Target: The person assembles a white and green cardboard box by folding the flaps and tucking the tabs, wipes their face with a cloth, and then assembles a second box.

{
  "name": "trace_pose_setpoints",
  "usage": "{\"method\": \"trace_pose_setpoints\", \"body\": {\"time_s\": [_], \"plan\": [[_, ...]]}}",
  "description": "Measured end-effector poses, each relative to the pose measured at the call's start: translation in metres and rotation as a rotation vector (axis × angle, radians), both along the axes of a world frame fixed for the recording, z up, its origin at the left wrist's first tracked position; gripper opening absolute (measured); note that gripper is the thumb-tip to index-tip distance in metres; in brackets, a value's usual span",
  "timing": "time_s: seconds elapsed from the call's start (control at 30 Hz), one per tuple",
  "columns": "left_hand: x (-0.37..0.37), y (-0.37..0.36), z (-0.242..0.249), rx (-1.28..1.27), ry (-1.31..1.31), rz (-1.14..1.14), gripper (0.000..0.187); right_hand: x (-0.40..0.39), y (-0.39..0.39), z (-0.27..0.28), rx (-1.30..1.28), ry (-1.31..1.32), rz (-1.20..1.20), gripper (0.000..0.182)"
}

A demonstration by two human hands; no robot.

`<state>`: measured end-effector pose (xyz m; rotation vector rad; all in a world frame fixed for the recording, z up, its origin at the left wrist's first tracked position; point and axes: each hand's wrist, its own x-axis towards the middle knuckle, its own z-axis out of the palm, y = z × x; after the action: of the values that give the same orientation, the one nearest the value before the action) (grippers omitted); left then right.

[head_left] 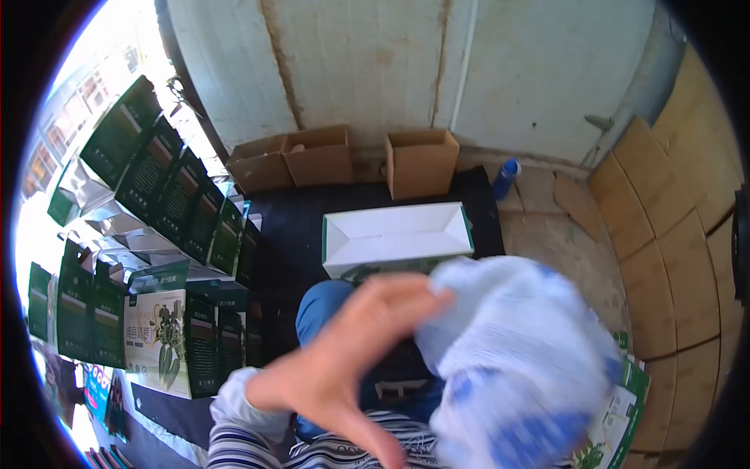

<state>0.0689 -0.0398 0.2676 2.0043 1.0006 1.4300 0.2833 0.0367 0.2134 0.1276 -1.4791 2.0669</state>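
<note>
Toward the near side of the black table (297,223), a box (398,217) stood with its white inside facing up and its green outer side turned to the person. Just nearer was the left hand (332,363), blurred, its thumb spread wide from the bent fingers and nothing seen in the gap between. Its fingertips met the edge of the right sleeve (523,352) in the view, though whether they touched it could not be told. That pale, blue-patched sleeve filled the near right; the right hand did not show, so its fingers' state could not be told either. Thin card like the box's probably asked for a light grip on the walls at both ends, with the loose sleeve kept clear of the rim. A blue knee (320,303) showed beyond the left hand. Green packs (152,336) stood in rows on the left, and another pack (625,406) lay near right, beside the sleeve. Brown cartons (426,168) stood along the far side, below the wall (375,62), with a blue bottle (505,180) to their right. Farther right rose a brown stack (687,281).
</note>
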Motion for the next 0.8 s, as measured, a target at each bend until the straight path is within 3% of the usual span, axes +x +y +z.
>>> {"method": "trace_pose_setpoints", "body": {"time_s": [0.23,0.8], "plan": [[0.071,-0.026,-0.037,0.141,-0.054,-0.263,0.059,-0.004,-0.021,0.004,0.011,0.080,0.080,0.041],[0.104,-0.019,-0.043,0.254,-0.157,-0.192,0.036,-0.016,-0.041,0.002,-0.055,0.102,0.257,0.033]]}}
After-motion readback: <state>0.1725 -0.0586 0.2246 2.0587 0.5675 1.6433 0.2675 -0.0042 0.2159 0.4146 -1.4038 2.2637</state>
